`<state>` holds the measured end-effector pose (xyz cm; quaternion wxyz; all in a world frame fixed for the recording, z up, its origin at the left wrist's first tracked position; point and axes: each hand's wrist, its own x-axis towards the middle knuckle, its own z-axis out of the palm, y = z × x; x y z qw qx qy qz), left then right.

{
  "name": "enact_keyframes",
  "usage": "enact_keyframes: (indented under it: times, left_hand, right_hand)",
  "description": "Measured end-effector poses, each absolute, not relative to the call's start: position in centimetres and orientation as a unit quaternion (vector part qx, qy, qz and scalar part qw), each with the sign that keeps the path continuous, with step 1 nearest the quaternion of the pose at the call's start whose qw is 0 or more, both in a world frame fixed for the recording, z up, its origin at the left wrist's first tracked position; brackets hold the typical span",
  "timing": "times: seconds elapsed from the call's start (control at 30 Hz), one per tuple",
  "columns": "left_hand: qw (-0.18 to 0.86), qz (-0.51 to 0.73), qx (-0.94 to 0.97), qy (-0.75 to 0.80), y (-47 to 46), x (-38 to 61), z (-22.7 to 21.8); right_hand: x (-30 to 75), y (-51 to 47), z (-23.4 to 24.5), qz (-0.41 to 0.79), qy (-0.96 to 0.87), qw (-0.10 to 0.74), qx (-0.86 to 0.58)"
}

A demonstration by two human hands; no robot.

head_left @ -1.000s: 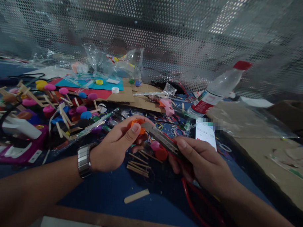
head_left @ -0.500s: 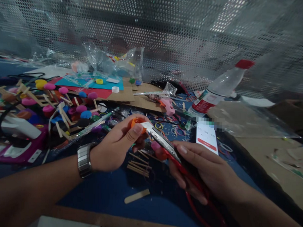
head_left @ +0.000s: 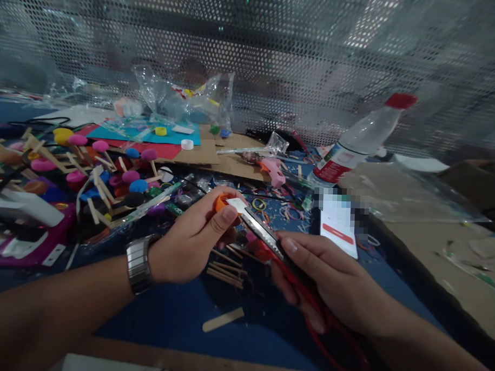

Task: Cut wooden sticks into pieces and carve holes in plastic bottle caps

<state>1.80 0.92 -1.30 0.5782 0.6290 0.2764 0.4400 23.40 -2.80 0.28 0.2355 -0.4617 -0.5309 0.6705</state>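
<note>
Orange cap (head_left: 221,203), pinched in the left hand (head_left: 192,237) and held up over the blue table (head_left: 165,326), near the middle of the view. Left thumb pressed down from the near side, fingers curled behind, with part of the orange rim showing. Right hand (head_left: 329,272) wrapped around a red-handled tool (head_left: 266,236), thumb along its upper edge, red loop trailing below the palm. Bright metal tip up at the cap, just beside the left thumb; cannot tell from this angle whether inside the rim or only lying across it.

As for progress: cap gripped, tool tip in place, work on the cap judged to be at an early point. No cut, hole or orange offcut to be seen, and no stick joined to this cap. Below the hands, loose wooden sticks (head_left: 227,274) in a small group, and nearer, a flat wooden stick (head_left: 223,320) by itself, all untouched by either hand. Off to the left, a heap of stick-and-cap pieces (head_left: 103,188) with pink, blue and yellow tops. Farther back, a yellow cap (head_left: 160,131) and a white cap (head_left: 187,145), well apart from both hands.
</note>
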Motion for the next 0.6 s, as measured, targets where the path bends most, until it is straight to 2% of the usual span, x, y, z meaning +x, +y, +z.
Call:
enact_keyframes:
  times: [0.33, 0.6]
  left_hand:
    - [0.593, 0.464, 0.589, 0.292, 1.23, 1.71, -1.13]
    - [0.543, 0.46, 0.632, 0.306, 1.07, 1.81, -1.37]
  right_hand:
    - [23.45, -2.72, 0.29, 0.659, -0.545, 0.239, -0.46]
    - [23.08, -3.03, 0.23, 0.649, -0.568, 0.228, -0.452]
